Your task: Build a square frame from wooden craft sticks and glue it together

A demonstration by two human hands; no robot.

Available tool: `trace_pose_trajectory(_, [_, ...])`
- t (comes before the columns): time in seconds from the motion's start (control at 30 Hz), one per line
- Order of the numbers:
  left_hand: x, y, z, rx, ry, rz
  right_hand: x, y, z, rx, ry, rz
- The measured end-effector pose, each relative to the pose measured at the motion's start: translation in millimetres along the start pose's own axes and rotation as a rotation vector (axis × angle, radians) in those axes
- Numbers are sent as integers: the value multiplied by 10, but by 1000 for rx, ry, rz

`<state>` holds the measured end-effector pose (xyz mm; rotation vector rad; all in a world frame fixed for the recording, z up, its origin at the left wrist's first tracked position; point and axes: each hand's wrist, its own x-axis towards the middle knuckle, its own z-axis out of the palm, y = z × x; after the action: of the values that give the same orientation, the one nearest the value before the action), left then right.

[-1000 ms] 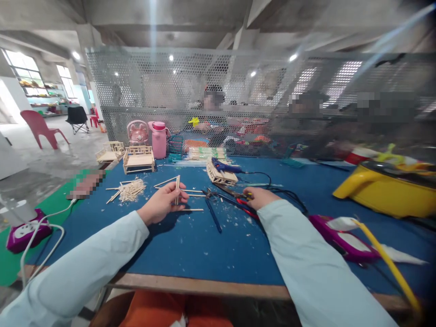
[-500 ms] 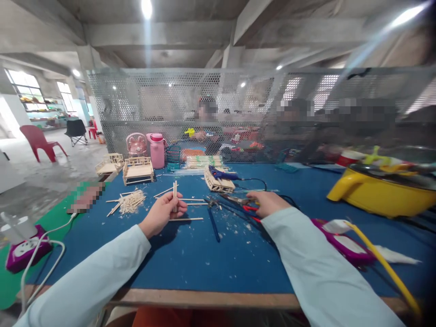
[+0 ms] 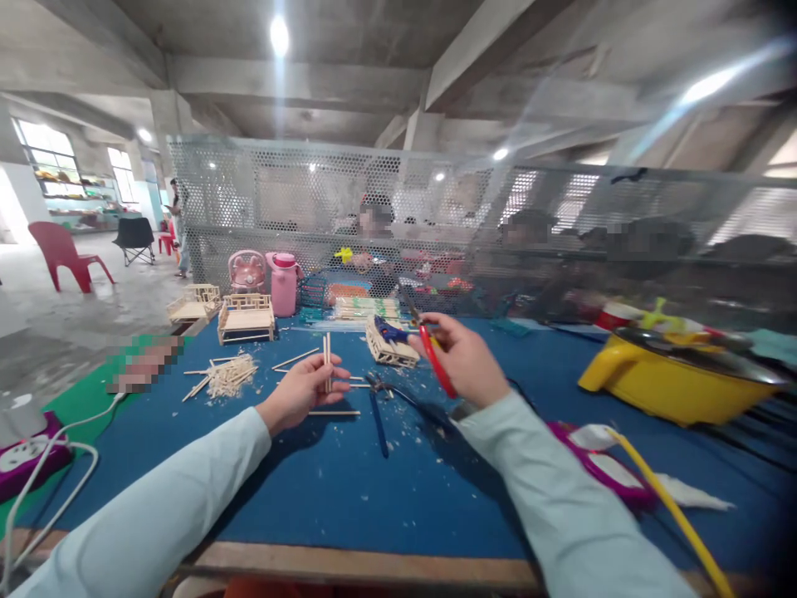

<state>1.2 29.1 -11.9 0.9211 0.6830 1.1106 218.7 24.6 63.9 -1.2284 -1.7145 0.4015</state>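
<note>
Thin wooden sticks (image 3: 327, 353) stand upright between the thumb and fingers of my left hand (image 3: 306, 389). My right hand (image 3: 464, 357) is raised above the blue table mat and wrapped round red-handled pliers (image 3: 434, 353), whose dark jaws point up and to the left. Between my hands, dark blue-handled cutters (image 3: 378, 415) lie on the mat. A few loose sticks (image 3: 336, 413) lie beside my left hand. Behind them, a blue glue gun (image 3: 391, 332) rests on a small stick-built piece (image 3: 398, 353).
A pile of short sticks (image 3: 232, 375) lies at left, with small stick-built furniture (image 3: 246, 320) behind it. A pink flask (image 3: 284, 286) stands by the mesh screen (image 3: 249, 199). At right are a yellow pan (image 3: 678, 378) and a purple power strip (image 3: 607, 465). People are beyond the mesh.
My right hand has lifted the red-handled pliers off the mat and moved up and left. My left hand still holds its sticks. The view has shifted slightly.
</note>
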Motion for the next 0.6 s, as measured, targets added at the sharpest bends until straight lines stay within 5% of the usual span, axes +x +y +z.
trace_pose_trajectory(0.13, [-175,-56,-50,0,-84,-115,-40,39,668,546,-64,94])
trace_pose_trajectory(0.23, [-244,-59,-41,32,-132,-166,-147,35,906,704,-161,149])
trace_pose_trajectory(0.6, [-259,-96,3,168,-176,-246,-253,69,889,755,-212,183])
